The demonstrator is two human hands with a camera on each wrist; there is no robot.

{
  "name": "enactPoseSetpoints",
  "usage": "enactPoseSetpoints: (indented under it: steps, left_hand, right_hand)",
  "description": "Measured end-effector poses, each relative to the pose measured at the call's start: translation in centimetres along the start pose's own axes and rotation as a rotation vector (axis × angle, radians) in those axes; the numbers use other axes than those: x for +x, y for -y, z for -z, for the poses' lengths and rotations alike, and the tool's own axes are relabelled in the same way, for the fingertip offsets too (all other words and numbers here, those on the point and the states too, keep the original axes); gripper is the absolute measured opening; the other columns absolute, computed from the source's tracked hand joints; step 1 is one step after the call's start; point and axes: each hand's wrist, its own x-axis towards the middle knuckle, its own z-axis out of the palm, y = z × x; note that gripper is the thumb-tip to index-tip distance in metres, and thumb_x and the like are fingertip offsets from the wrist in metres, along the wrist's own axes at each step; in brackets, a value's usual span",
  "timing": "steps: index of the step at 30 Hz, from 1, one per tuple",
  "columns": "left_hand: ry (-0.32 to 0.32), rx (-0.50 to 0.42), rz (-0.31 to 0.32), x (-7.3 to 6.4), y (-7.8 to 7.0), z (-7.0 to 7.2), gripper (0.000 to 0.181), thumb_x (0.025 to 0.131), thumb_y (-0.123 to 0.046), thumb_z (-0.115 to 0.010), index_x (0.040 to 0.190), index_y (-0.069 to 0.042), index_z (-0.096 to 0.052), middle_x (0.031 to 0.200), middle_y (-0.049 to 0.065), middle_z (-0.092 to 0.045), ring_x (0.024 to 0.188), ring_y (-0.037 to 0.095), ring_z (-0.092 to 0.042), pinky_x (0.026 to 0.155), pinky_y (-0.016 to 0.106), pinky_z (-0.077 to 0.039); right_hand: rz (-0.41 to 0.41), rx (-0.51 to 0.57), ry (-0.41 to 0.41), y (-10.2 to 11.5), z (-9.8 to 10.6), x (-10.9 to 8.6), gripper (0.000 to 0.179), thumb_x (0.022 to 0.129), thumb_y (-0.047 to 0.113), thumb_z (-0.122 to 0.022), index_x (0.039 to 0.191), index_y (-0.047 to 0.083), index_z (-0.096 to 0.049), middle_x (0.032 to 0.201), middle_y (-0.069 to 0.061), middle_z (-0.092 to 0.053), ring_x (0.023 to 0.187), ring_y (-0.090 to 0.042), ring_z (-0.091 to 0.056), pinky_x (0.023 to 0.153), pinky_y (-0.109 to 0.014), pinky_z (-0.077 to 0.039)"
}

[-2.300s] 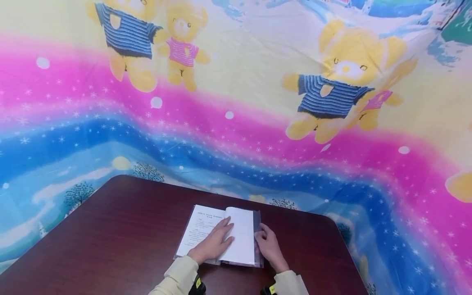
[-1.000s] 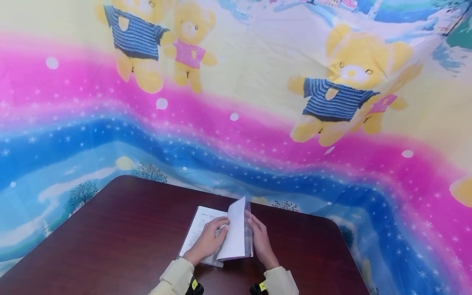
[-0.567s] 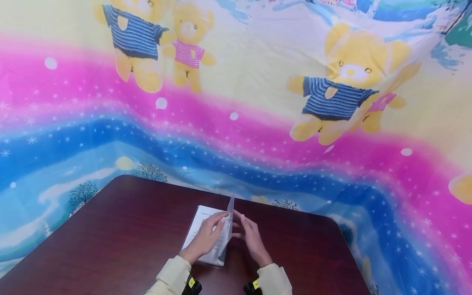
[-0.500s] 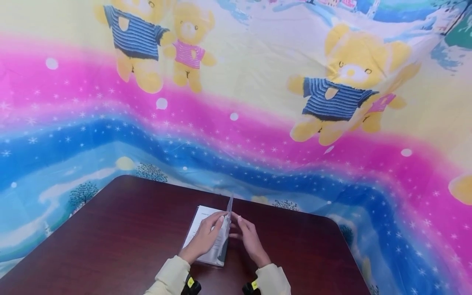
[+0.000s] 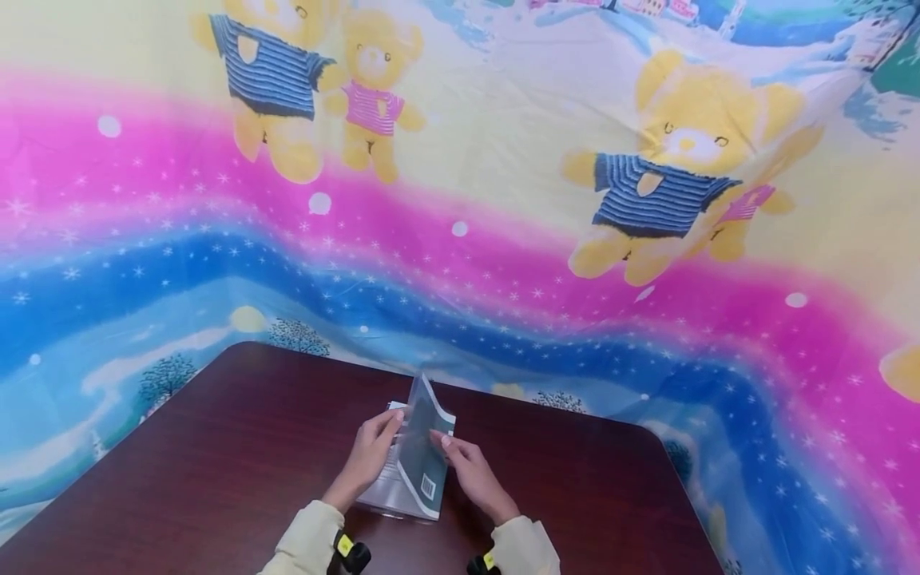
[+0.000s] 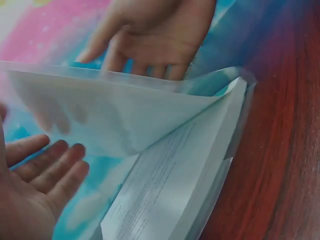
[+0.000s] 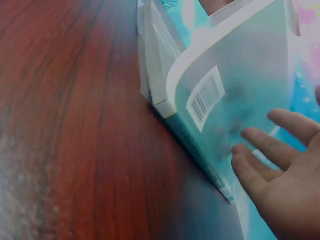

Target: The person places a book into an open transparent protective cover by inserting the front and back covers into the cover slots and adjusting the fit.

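A thick book in a clear plastic jacket lies on the table, its grey-green back cover raised and bowed over the printed pages. My left hand is at the left of the raised cover, fingertips near its free edge; the left wrist view shows its fingers extended below the cover's pale inner side. On the other side is my right hand, its fingertips at the cover's outer face. In the right wrist view, those fingers are loosely spread beside the cover, which bears a white barcode label.
The dark red-brown wooden table has rounded far corners. Behind it hangs a colourful backdrop printed with teddy bears and snowflakes. Black wrist devices with yellow marks, such as the left one, sit by the pale sleeves.
The cover, flat on the right at first, has swung up past upright and now leans left over the pages. My right hand has followed it leftward; my left hand has drawn back left.
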Motion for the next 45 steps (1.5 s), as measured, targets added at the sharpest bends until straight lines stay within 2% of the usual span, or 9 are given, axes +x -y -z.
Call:
enactPoseSetpoints:
  steps: [3, 6, 10, 15, 19, 26, 31, 37, 45]
  left_hand:
    - [-0.026, -0.006, 0.069, -0.2, 0.1, 1.0, 0.037, 0.105, -0.022, -0.057, 0.130, 0.003, -0.065, 0.125, 0.023, -0.069, 0.109, 0.033, -0.070, 0.090, 0.044, -0.060]
    - [-0.046, 0.037, 0.106, -0.3, 0.4, 2.0, 0.033, 0.102, -0.018, -0.062, 0.128, 0.002, -0.067, 0.122, 0.022, -0.070, 0.104, 0.029, -0.071, 0.085, 0.041, -0.061]
    - [-0.061, 0.110, 0.101, -0.4, 0.9, 3.3, 0.030, 0.098, -0.009, -0.067, 0.126, 0.002, -0.068, 0.115, 0.019, -0.073, 0.099, 0.027, -0.072, 0.080, 0.034, -0.062]
    - [-0.071, 0.230, 0.098, -0.6, 1.5, 4.4, 0.034, 0.090, 0.001, -0.071, 0.124, 0.001, -0.069, 0.112, 0.015, -0.073, 0.091, 0.021, -0.072, 0.075, 0.029, -0.061]
    - [-0.053, 0.318, 0.102, -0.9, 1.6, 4.5, 0.037, 0.083, 0.007, -0.073, 0.120, 0.006, -0.070, 0.102, 0.016, -0.074, 0.080, 0.017, -0.069, 0.068, 0.027, -0.059]
    - [-0.006, 0.497, 0.083, -1.2, 2.7, 4.5, 0.034, 0.078, 0.006, -0.081, 0.110, 0.009, -0.072, 0.093, 0.016, -0.073, 0.081, 0.023, -0.071, 0.072, 0.041, -0.062]
    - [0.026, 0.502, 0.073, -0.9, 2.6, 4.2, 0.028, 0.077, 0.010, -0.080, 0.104, 0.008, -0.075, 0.095, 0.019, -0.074, 0.083, 0.024, -0.072, 0.073, 0.042, -0.062]
    - [0.042, 0.521, 0.072, -0.7, 2.2, 4.0, 0.021, 0.076, 0.011, -0.080, 0.096, 0.006, -0.077, 0.089, 0.016, -0.073, 0.079, 0.021, -0.069, 0.068, 0.039, -0.061]
    - [0.053, 0.538, 0.080, -0.8, 1.9, 3.5, 0.019, 0.076, 0.010, -0.081, 0.094, 0.006, -0.076, 0.089, 0.014, -0.071, 0.080, 0.020, -0.065, 0.069, 0.039, -0.060]
  right_hand:
    - [-0.035, -0.054, -0.005, -0.3, -0.1, 0.0, 0.050, 0.110, 0.039, -0.042, 0.146, 0.007, -0.055, 0.149, -0.016, -0.055, 0.141, -0.036, -0.048, 0.114, -0.058, -0.038]
    - [-0.048, -0.104, -0.025, -0.7, -0.2, 0.1, 0.044, 0.109, 0.032, -0.047, 0.145, 0.007, -0.057, 0.148, -0.016, -0.055, 0.140, -0.036, -0.049, 0.113, -0.058, -0.040]
    - [-0.019, -0.159, -0.088, -1.1, -0.3, 0.2, 0.042, 0.105, 0.018, -0.056, 0.144, 0.003, -0.057, 0.147, -0.020, -0.055, 0.138, -0.040, -0.050, 0.110, -0.059, -0.043]
    - [-0.043, -0.230, -0.203, -1.4, -0.6, 0.5, 0.056, 0.098, 0.011, -0.066, 0.148, -0.006, -0.046, 0.145, -0.029, -0.049, 0.129, -0.046, -0.052, 0.100, -0.058, -0.051]
    - [-0.092, -0.238, -0.256, -1.4, -0.5, 1.1, 0.068, 0.094, 0.008, -0.068, 0.150, -0.013, -0.035, 0.146, -0.035, -0.044, 0.124, -0.046, -0.054, 0.094, -0.054, -0.056]
    - [-0.185, -0.132, -0.265, -0.7, -0.2, 1.9, 0.073, 0.095, 0.008, -0.066, 0.151, -0.016, -0.027, 0.144, -0.039, -0.043, 0.123, -0.047, -0.056, 0.093, -0.052, -0.057]
    - [-0.244, -0.109, -0.248, 0.0, 0.1, 2.2, 0.071, 0.096, 0.010, -0.064, 0.148, -0.020, -0.027, 0.139, -0.041, -0.046, 0.121, -0.048, -0.058, 0.094, -0.052, -0.057]
    - [-0.265, -0.078, -0.211, -0.1, 0.5, 2.8, 0.068, 0.097, 0.009, -0.064, 0.145, -0.024, -0.028, 0.141, -0.045, -0.042, 0.122, -0.049, -0.059, 0.094, -0.054, -0.056]
    - [-0.277, -0.110, -0.201, -0.2, 1.0, 3.1, 0.052, 0.099, 0.009, -0.062, 0.136, -0.023, -0.043, 0.134, -0.040, -0.050, 0.116, -0.048, -0.061, 0.091, -0.054, -0.057]
